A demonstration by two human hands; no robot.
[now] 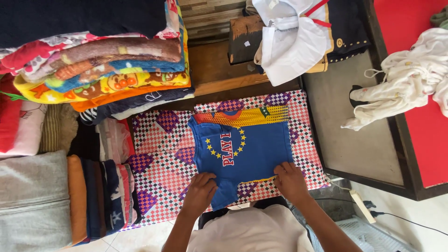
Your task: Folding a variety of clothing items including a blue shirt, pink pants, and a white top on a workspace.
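Hands: both rest on the near edge of the blue shirt [242,149], well apart from each other
Left hand [200,189]: fingers curled over the shirt's near left corner, gripping a fold of blue cloth that hangs toward the person
Right hand [290,179]: lies palm down on the shirt's near right corner, fingers together and bent onto the hem; whether it pinches the cloth I cannot tell
Blue shirt: lies flat in the middle of the checkered cloth [158,135], printed side up, with a ring of yellow stars and red lettering on the chest; a band striped in orange and yellow runs along its far edge
Checkered cloth: pink, white and purple squares, spread under the shirt and showing on all sides of it
Left of the cloth: a row of folded garments [100,200] standing on edge, orange, dark blue and striped, with a grey folded blanket [32,200] beside them
Far left: a tall stack of folded blankets [107,70] in bright patterns, topped by a dark blue one
Far edge: a white garment [289,42] with red trim, heaped on a dark one over a wooden block [242,39]
Right: a dark-framed table [350,140] with a grey surface, and a crumpled cream garment [401,84] lying half on it, half on a red surface [420,140]
Near right: a white cable [401,219] on the pale floor
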